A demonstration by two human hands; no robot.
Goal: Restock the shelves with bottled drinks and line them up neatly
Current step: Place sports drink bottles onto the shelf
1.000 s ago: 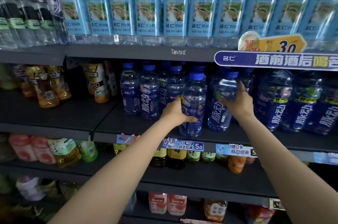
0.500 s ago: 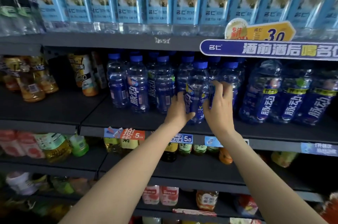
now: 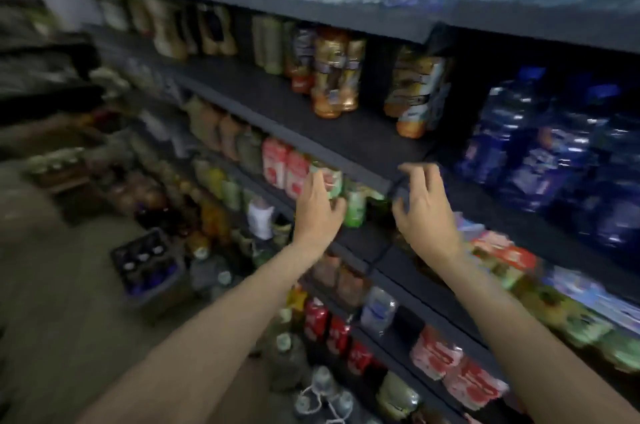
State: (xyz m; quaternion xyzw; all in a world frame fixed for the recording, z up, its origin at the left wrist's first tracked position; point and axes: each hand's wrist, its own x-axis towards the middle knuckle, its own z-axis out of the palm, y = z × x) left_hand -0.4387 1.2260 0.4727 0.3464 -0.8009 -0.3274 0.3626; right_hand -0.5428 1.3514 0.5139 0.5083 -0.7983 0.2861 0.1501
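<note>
The view is blurred by motion. My left hand (image 3: 318, 212) and my right hand (image 3: 422, 212) hover side by side in front of the dark shelf edge (image 3: 353, 167), fingers apart, with nothing in them. The blue-capped blue drink bottles (image 3: 540, 153) stand in a group on the shelf up and to the right of my right hand, apart from it. Small green-labelled bottles (image 3: 355, 205) on the lower shelf show just behind my left hand's fingers; I cannot tell whether it touches them.
Amber drink bottles (image 3: 332, 77) stand on the shelf above my hands, with bare shelf around them. A dark crate of bottles (image 3: 149, 267) sits on the floor at lower left beside large water jugs (image 3: 287, 361). Red-labelled bottles (image 3: 450, 364) fill the lower shelves.
Both hands have let go of the blue bottles and pulled back and down from the shelf. The view has swung left and downward, bringing the floor and crate into sight.
</note>
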